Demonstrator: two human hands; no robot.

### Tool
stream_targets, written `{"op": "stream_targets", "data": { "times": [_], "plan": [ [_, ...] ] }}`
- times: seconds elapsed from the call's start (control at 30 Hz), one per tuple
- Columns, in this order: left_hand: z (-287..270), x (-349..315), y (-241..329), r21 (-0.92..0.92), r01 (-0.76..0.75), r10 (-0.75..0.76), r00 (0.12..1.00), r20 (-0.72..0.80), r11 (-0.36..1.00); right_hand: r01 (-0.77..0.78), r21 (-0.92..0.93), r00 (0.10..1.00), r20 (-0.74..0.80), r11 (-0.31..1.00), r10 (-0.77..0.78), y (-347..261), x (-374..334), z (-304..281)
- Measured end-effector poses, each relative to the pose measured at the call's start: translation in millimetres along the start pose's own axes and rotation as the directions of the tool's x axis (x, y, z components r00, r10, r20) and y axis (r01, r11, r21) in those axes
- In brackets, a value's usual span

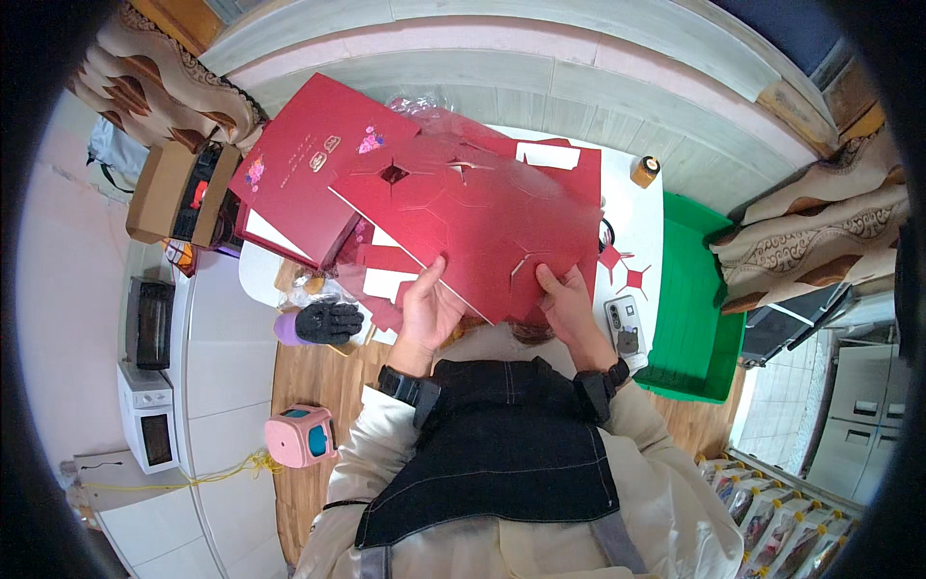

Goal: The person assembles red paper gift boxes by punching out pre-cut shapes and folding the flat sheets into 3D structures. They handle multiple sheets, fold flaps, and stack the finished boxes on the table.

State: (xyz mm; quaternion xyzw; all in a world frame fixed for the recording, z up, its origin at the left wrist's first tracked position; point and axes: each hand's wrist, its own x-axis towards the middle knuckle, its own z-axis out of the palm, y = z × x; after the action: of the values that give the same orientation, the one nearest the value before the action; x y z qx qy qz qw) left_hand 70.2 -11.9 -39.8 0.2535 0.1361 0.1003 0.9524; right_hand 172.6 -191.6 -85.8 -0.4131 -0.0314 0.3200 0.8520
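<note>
A red die-cut cardboard sheet (pixel 492 214) is held up in front of me, tilted, with several slits and a few opened cut-outs. My left hand (pixel 429 307) grips its lower left edge, thumb on top. My right hand (pixel 567 301) pinches the lower right part, near a slit at the thumb. Behind the sheet to the left lies a red gift box (pixel 313 159) with flower prints and gold marks. More red card and white pieces lie under the sheet, partly hidden. Small red cut-out scraps (pixel 632 278) rest on the white table (pixel 632 217) to the right.
A phone (pixel 627 333) lies at the table's right edge, and a small brown jar (pixel 645 171) stands at the far right. Beside the table is a green bin (pixel 690 338). A black glove (pixel 328 322) lies at the left. A pink stool (pixel 301 436) stands on the floor.
</note>
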Motion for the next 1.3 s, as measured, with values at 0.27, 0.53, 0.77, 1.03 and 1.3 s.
{"op": "stream_targets", "data": {
  "times": [0.27,0.53,0.77,1.03,1.3],
  "plan": [
    [-6,-2,16,-0.119,-0.162,0.172,0.982,0.081,0.980,0.023,-0.076,0.996,0.087,0.997,-0.016,-4,-4,-8],
    [-7,-11,10,0.271,-0.153,0.212,0.957,-0.201,0.950,-0.101,-0.971,0.985,-0.067,0.215,0.161,-60,-7,-8],
    [4,-14,12,0.214,-0.159,0.190,0.973,-0.133,0.964,0.223,-0.969,0.953,0.193,0.108,-0.235,-96,-6,49],
    [5,-17,4,0.319,-0.101,0.145,0.982,-0.119,0.942,0.545,-0.834,0.800,0.483,0.093,-0.356,-45,9,96],
    [24,-22,3,0.757,-0.145,0.145,0.987,0.067,0.637,0.407,-0.913,0.864,0.391,-0.017,-0.316,-36,4,96]
  ]
}}
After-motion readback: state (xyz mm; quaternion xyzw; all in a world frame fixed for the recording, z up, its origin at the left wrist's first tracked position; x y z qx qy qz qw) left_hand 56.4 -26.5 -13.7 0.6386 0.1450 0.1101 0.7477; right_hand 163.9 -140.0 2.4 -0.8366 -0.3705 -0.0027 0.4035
